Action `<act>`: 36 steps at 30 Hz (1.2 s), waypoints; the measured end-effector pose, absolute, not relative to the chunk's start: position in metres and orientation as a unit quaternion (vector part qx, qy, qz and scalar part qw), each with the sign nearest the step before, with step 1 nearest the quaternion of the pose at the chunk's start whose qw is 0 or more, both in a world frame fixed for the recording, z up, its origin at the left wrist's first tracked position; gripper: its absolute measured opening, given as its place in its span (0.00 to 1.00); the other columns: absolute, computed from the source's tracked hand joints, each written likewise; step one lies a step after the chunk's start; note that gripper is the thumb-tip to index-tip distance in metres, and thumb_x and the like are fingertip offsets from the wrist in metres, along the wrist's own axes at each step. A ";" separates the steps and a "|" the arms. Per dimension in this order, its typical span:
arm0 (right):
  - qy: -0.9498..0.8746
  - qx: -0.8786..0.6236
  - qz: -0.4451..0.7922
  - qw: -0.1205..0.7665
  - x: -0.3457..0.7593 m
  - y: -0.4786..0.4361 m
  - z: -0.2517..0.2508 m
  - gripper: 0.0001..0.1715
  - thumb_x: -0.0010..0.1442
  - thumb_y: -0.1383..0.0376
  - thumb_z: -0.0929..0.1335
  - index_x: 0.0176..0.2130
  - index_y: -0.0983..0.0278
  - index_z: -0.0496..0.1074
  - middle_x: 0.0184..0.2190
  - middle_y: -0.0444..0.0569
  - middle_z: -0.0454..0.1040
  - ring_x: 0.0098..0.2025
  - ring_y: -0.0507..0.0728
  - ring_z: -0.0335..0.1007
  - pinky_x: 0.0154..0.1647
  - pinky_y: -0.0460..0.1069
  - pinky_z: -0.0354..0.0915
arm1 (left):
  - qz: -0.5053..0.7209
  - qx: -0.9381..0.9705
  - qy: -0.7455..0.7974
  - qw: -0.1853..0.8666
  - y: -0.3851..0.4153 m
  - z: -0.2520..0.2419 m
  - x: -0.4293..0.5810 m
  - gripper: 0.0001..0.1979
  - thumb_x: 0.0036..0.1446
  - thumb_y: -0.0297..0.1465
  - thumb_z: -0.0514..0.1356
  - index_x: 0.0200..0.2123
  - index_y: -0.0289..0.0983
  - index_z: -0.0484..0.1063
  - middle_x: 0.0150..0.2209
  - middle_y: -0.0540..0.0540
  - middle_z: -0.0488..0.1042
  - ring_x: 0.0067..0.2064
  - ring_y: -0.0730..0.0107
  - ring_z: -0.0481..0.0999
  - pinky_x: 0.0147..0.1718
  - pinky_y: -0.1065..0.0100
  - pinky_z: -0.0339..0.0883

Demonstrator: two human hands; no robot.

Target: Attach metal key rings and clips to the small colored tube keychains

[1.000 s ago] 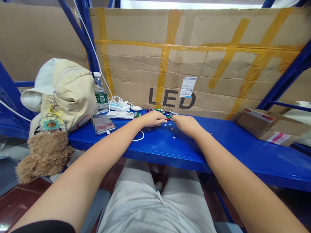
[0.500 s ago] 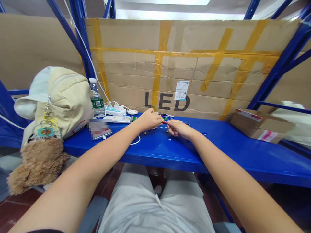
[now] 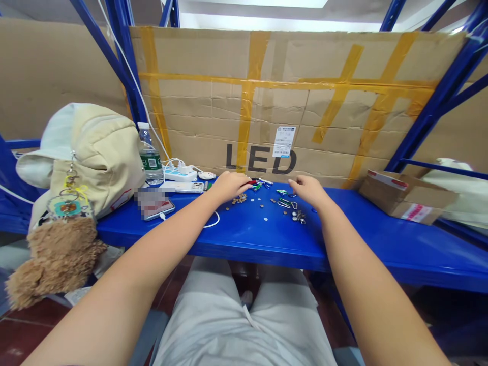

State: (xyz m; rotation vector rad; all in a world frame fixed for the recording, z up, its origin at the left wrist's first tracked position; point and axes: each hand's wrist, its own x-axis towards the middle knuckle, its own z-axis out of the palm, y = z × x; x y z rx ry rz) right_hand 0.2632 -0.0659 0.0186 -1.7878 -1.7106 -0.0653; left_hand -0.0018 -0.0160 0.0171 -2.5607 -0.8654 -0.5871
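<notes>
My left hand (image 3: 231, 187) reaches over the table with its fingers stretched out, their tips beside a red clip-like piece (image 3: 252, 182) at the edge of a small pile. Green clips (image 3: 256, 187) lie in that same pile. Farther right, my right hand (image 3: 308, 190) hovers with thumb and forefinger apart, close to green carabiners (image 3: 284, 203). Below them sits a cluster of small silvery metal parts (image 3: 299, 217). Brownish round bits (image 3: 239, 199) are heaped near my left fingers. A few pale discs (image 3: 266, 219) are scattered between the hands.
A blue table (image 3: 244, 244) spans the front, backed by a large cardboard panel (image 3: 206, 112). On the left stand a cream bag (image 3: 110, 147), a water bottle (image 3: 152, 162), a power strip (image 3: 179, 174) and phones (image 3: 186, 187) with cables. A cardboard box (image 3: 407, 198) sits right.
My hands, together at a red piece before, have parted. The right moved right towards the green carabiners; the left shifted slightly left. More small parts now show between them.
</notes>
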 end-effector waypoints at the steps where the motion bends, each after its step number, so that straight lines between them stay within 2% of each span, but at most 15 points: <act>1: -0.654 -0.689 -0.033 0.311 0.267 -0.066 0.018 0.14 0.59 0.60 0.64 0.24 0.63 0.67 0.25 0.49 0.74 0.31 0.57 0.68 0.33 0.49 0.59 | -0.207 -0.910 -0.312 0.175 -0.015 0.017 -0.004 0.22 0.67 0.41 0.46 0.47 0.37 0.75 0.42 0.41 0.77 0.44 0.61 0.75 0.37 0.67 0.59; 3: -0.670 -0.675 -0.038 0.305 0.265 -0.068 0.018 0.11 0.58 0.61 0.65 0.26 0.64 0.70 0.28 0.50 0.75 0.33 0.57 0.68 0.34 0.49 0.59 | -0.204 -0.914 -0.317 0.150 -0.012 0.017 -0.006 0.21 0.67 0.41 0.46 0.48 0.37 0.74 0.44 0.41 0.77 0.45 0.60 0.75 0.38 0.67 0.61; 5: -0.707 -0.628 -0.026 0.324 0.255 -0.070 0.017 0.10 0.58 0.61 0.66 0.33 0.64 0.72 0.33 0.50 0.77 0.36 0.57 0.69 0.37 0.49 0.61 | -0.200 -0.923 -0.306 0.117 -0.011 0.015 -0.005 0.21 0.66 0.41 0.48 0.49 0.38 0.75 0.46 0.41 0.77 0.46 0.61 0.75 0.41 0.66 0.63; 8: -0.773 -0.548 0.017 0.320 0.233 -0.074 0.014 0.13 0.61 0.58 0.64 0.39 0.63 0.72 0.36 0.50 0.77 0.37 0.56 0.70 0.38 0.49 0.62 | -0.185 -0.943 -0.269 0.056 -0.009 0.011 -0.002 0.20 0.65 0.40 0.49 0.49 0.38 0.75 0.47 0.42 0.78 0.47 0.62 0.75 0.43 0.67 0.64; 13: -0.813 -0.506 0.059 0.282 0.216 -0.074 0.009 0.16 0.65 0.59 0.59 0.32 0.63 0.69 0.27 0.46 0.72 0.29 0.54 0.68 0.32 0.48 0.61 | -0.178 -0.959 -0.219 -0.030 -0.006 0.003 0.002 0.20 0.65 0.40 0.50 0.52 0.38 0.74 0.48 0.43 0.77 0.47 0.66 0.75 0.46 0.69 0.64; 19: -0.804 -0.521 0.083 0.275 0.217 -0.075 0.008 0.13 0.64 0.61 0.60 0.42 0.64 0.69 0.30 0.48 0.74 0.30 0.54 0.69 0.32 0.48 0.62 | -0.187 -0.952 -0.226 -0.082 -0.006 0.001 0.002 0.20 0.64 0.40 0.51 0.51 0.37 0.75 0.44 0.44 0.79 0.42 0.68 0.76 0.44 0.70 0.64; 24: -0.819 -0.505 0.068 0.264 0.213 -0.076 0.009 0.13 0.66 0.61 0.58 0.37 0.64 0.68 0.29 0.46 0.72 0.28 0.53 0.67 0.33 0.48 0.62 | -0.197 -0.947 -0.228 -0.110 -0.012 0.005 0.002 0.20 0.63 0.41 0.51 0.45 0.36 0.77 0.39 0.46 0.79 0.38 0.68 0.74 0.38 0.70 0.63; 28: -0.822 -0.501 0.032 0.267 0.208 -0.075 0.009 0.16 0.67 0.62 0.58 0.29 0.63 0.65 0.26 0.46 0.71 0.28 0.52 0.66 0.35 0.48 0.60 | -0.193 -0.949 -0.224 -0.112 -0.016 0.009 0.001 0.20 0.63 0.41 0.50 0.38 0.35 0.77 0.31 0.47 0.77 0.31 0.70 0.72 0.34 0.71 0.61; 30: -0.820 -0.504 0.023 0.270 0.202 -0.074 0.007 0.17 0.67 0.63 0.58 0.27 0.63 0.63 0.24 0.45 0.70 0.28 0.53 0.66 0.36 0.48 0.60 | -0.186 -0.952 -0.221 -0.099 -0.014 0.011 -0.002 0.19 0.63 0.40 0.50 0.37 0.35 0.77 0.30 0.47 0.77 0.31 0.70 0.71 0.34 0.71 0.61; 33: -0.807 -0.508 0.070 0.294 0.191 -0.071 0.002 0.17 0.66 0.65 0.58 0.26 0.62 0.61 0.23 0.44 0.70 0.26 0.52 0.65 0.36 0.48 0.61 | -0.181 -0.962 -0.199 -0.043 -0.006 0.012 -0.008 0.17 0.62 0.39 0.53 0.41 0.36 0.78 0.36 0.45 0.79 0.36 0.67 0.74 0.37 0.70 0.62; 36: -0.777 -0.515 0.153 0.327 0.184 -0.068 -0.002 0.16 0.67 0.66 0.57 0.27 0.62 0.61 0.22 0.43 0.70 0.21 0.50 0.63 0.31 0.48 0.62 | -0.184 -0.964 -0.181 0.065 0.000 0.013 -0.012 0.16 0.63 0.38 0.52 0.43 0.39 0.77 0.40 0.43 0.79 0.41 0.65 0.75 0.41 0.68 0.63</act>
